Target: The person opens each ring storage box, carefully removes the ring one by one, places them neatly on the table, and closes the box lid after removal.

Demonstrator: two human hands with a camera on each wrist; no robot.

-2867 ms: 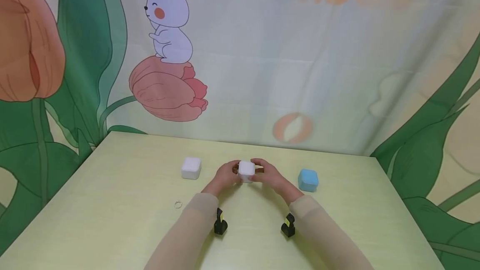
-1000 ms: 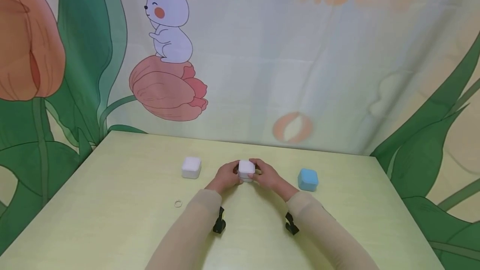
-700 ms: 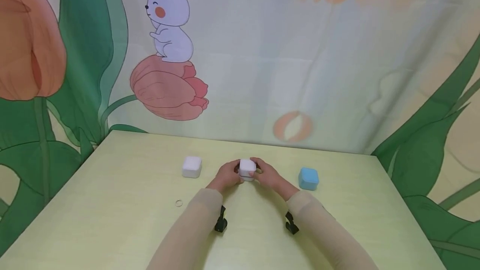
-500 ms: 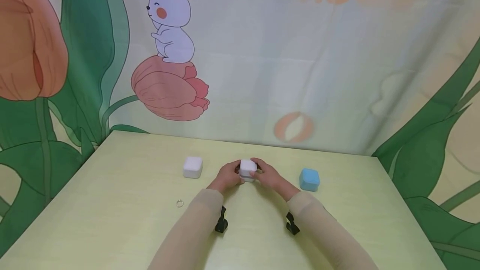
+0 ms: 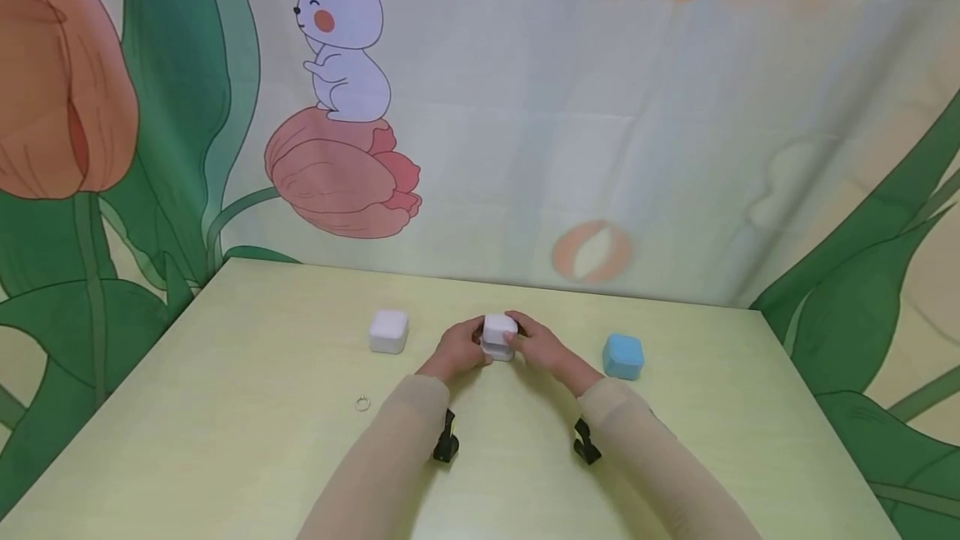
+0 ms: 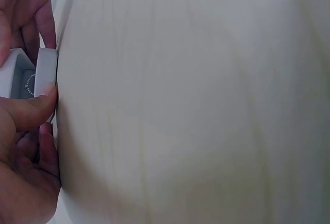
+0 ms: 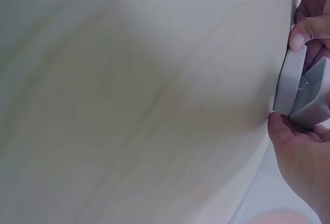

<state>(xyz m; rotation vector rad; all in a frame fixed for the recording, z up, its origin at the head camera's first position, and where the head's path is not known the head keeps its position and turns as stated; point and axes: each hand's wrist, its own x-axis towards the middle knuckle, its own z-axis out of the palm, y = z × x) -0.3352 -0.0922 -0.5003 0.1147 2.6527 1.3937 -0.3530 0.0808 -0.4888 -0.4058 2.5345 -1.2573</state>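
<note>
A pale yellow table (image 5: 247,415) filled the lower frame. Below centre, the left hand (image 5: 457,350), fingers curled, gripped the base (image 6: 47,68) of a white ring box (image 5: 498,337); the right hand (image 5: 543,348), likewise curled, its tilted lid (image 6: 6,75). A ring (image 6: 29,85) showed inside. Working the lid seemed the step, calling next for a steadied base.

Through the head view I read a pale yellow table (image 5: 225,440). Near its far edge, left to right and apart, stand a white box (image 5: 387,332), an open box (image 5: 498,337) and a blue box (image 5: 623,357). A ring (image 5: 363,411) lies farther from that edge than the boxes, nearer the left edge than the right.
</note>
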